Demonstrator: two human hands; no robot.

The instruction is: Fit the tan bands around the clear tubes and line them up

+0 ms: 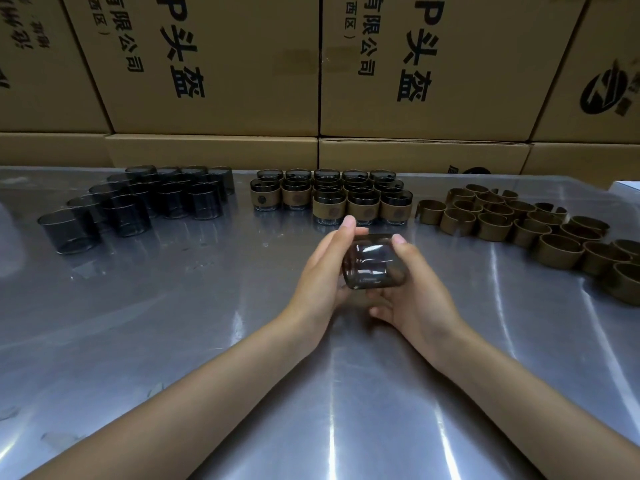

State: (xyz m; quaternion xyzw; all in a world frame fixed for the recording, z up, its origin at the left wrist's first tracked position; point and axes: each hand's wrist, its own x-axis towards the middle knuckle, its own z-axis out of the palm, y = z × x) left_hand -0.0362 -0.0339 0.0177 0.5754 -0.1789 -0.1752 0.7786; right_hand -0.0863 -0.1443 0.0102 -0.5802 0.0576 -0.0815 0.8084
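Both my hands hold one smoky clear tube [374, 266] above the table's middle. My left hand [323, 271] grips its left side, thumb on the far rim. My right hand [412, 289] cups it from the right and below, thumb on top. A band on it cannot be made out. Bare clear tubes [138, 206] stand grouped at the far left. Banded tubes [329, 197] stand in rows at the far centre. Loose tan bands [519, 226] lie spread at the far right.
The shiny metal table [207, 341] reflects light. Stacked cardboard boxes [214, 64] with printed characters form a wall along the table's far edge. A white object's corner [628, 186] shows at the right edge.
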